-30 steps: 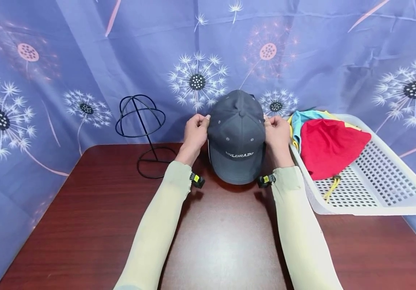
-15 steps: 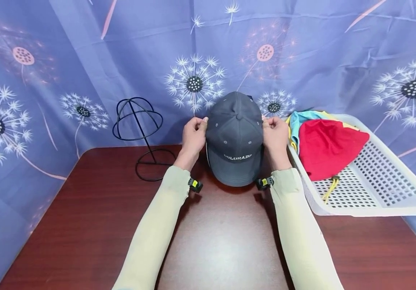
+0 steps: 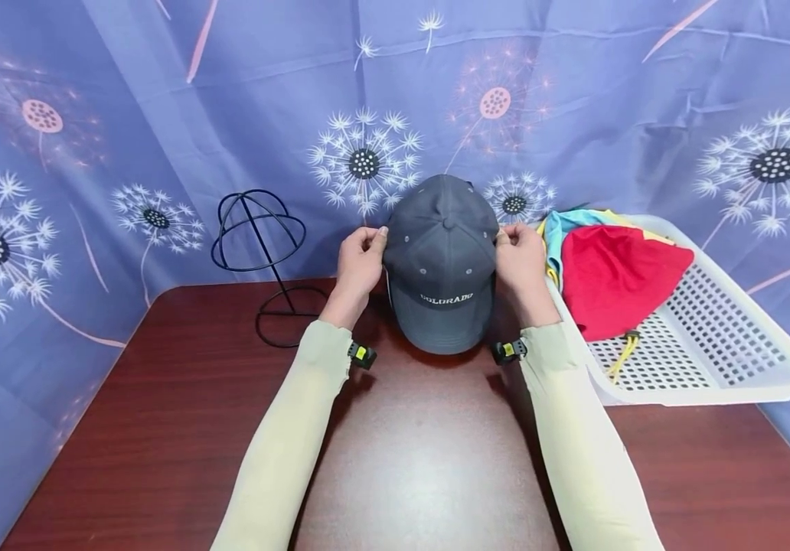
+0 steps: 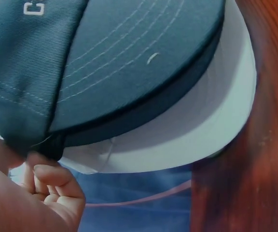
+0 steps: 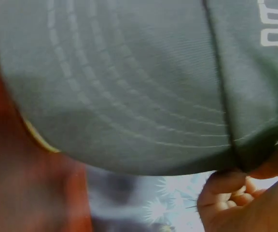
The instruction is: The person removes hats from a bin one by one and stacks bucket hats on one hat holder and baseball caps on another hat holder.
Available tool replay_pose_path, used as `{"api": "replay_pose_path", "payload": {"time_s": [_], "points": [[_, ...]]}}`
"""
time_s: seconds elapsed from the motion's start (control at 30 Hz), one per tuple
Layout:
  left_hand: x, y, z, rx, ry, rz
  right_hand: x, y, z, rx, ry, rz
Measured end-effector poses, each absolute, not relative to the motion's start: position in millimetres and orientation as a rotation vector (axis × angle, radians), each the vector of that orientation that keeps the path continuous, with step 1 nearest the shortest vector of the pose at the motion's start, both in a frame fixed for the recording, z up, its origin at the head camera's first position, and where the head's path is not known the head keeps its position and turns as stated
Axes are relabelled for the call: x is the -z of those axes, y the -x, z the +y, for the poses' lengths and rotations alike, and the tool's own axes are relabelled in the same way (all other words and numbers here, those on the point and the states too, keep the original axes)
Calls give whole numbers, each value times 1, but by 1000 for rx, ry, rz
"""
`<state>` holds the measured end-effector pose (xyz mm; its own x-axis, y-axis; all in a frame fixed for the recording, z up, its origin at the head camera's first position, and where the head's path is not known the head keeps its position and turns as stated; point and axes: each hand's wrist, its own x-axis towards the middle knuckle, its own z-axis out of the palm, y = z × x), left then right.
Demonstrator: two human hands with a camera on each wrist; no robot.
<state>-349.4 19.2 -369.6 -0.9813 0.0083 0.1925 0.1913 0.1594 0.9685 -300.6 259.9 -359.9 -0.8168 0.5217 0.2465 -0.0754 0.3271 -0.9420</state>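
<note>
A dark grey baseball cap (image 3: 442, 252) with white COLORADO lettering stands at the back middle of the table, brim toward me. My left hand (image 3: 360, 264) pinches its left lower edge between thumb and fingers. On the opposite side my right hand (image 3: 521, 264) pinches the right edge in the same way. Under the dark brim, the left wrist view shows a white brim (image 4: 211, 116) of another cap. A thin yellow edge (image 5: 40, 137) peeks out below the brim in the right wrist view. Whatever supports the caps is hidden.
A bare black wire hat stand (image 3: 267, 252) is left of the cap. To the right, a white perforated basket (image 3: 732, 394) holds a red cloth hat (image 3: 622, 279) with a yellow cord, over light blue and yellow fabric. A patterned blue curtain (image 3: 243, 115) hangs behind the table (image 3: 161, 428).
The head view has shifted slightly. Both hands keep their grip on the cap's sides, and the right wrist has moved a little outward. The cap stays nearly in place.
</note>
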Motion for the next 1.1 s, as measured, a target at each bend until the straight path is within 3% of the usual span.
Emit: {"api": "replay_pose_path", "payload": {"time_s": [0.63,1.1], "points": [[356,338,14,1825,191,-2295,331,264,261,-1379,407,-2293],[319,302,13,1618,394,-2091,297,236,276,-1585,372,-2097]]}}
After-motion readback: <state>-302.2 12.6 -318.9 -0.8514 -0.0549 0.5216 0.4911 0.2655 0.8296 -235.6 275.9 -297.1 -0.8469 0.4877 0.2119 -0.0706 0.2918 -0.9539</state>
